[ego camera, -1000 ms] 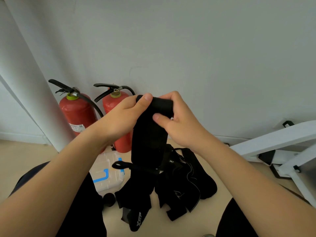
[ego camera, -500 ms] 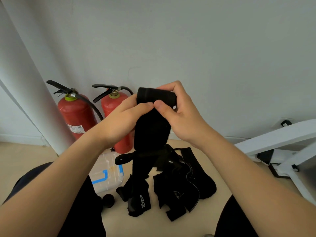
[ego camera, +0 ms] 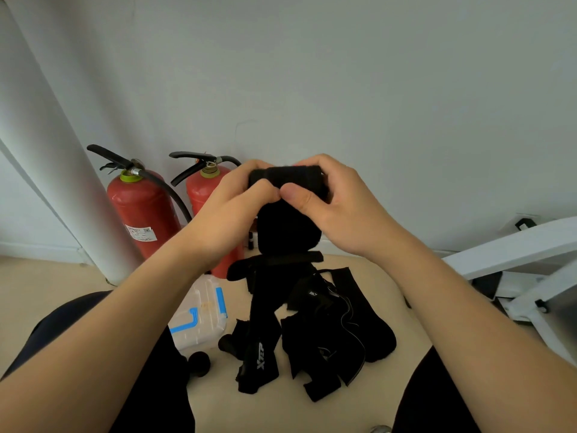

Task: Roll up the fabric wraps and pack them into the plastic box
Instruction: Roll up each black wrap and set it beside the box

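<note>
At chest height: left hand and right hand pinch the black fabric wrap at its rolled top; the tail hangs limp. Soft, light, likely springy; hold the roll's ends. On the floor beyond: loose wraps, plastic box.

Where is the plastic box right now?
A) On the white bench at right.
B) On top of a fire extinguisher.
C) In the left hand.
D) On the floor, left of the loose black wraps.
D: the plastic box lies on the floor, left of the loose black wraps, while the left hand and right hand both grip the half-rolled wrap.
</note>
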The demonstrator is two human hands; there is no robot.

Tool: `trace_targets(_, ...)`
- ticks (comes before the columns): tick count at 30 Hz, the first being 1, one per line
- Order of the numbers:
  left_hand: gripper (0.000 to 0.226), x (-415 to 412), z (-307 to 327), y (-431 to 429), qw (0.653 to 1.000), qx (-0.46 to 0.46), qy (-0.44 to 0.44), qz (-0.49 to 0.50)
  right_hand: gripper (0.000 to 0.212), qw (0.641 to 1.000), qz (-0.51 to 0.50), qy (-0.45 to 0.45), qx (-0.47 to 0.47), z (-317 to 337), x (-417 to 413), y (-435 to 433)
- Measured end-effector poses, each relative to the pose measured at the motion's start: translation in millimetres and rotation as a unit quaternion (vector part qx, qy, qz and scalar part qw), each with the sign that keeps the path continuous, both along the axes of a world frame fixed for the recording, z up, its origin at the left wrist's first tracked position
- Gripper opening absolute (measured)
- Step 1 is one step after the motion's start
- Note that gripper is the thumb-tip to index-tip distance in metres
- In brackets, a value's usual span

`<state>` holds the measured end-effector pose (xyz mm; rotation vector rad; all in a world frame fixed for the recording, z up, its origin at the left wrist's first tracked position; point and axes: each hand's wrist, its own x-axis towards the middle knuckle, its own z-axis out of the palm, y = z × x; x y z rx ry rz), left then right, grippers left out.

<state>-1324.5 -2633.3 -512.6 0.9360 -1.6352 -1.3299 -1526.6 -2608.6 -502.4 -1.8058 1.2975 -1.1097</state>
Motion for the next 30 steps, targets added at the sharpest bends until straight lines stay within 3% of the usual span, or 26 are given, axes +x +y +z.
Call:
trace_targets(4,0.046,2,0,-2,0.999,-0.001,-0.018,-0.032,0.032,0.998,0.031,0.0,-0.048,-6,1,2)
trace_targets(7,0.036,2,0,-1,0.994,-0.088,-0.065,-0.001,0.03,0.997,0.059,-0.058,0.01,-5,1,1)
trace_targets(9,0.031,2,-2,-1,0.991,-0.113,-0.072,-0.001,0.018,0.991,0.049,-0.105,0.065,-2,1,0)
trace_targets(10,0.032,2,-3,-1,0.991,-0.119,-0.067,-0.014,0.022,0.993,0.028,-0.094,0.068,0,2,-1)
trace_targets(13,0.033,2,-5,-1,0.994,-0.088,-0.033,-0.05,0.028,0.999,-0.02,-0.027,0.03,-3,2,-3)
trace_targets(17,0.039,4,-5,-5,1.0,-0.001,0.0,-0.023,0.022,0.999,0.019,-0.038,0.004,-11,4,-2)
trace_targets(24,0.041,9,-5,-5,0.993,-0.085,-0.073,-0.035,0.027,0.987,0.027,-0.151,0.046,-8,6,-3)
trace_targets(26,0.034,9,-5,-4,0.99,-0.107,-0.087,-0.038,0.023,0.995,-0.005,-0.093,0.03,-6,6,-4)
trace_targets(28,0.032,8,-7,-3,0.989,-0.107,-0.097,-0.039,0.031,1.0,-0.026,0.003,0.017,-8,3,-6)
trace_targets(30,0.037,8,-6,-4,0.99,-0.099,-0.095,-0.037,0.033,0.998,-0.045,0.042,-0.013,-9,2,-7)
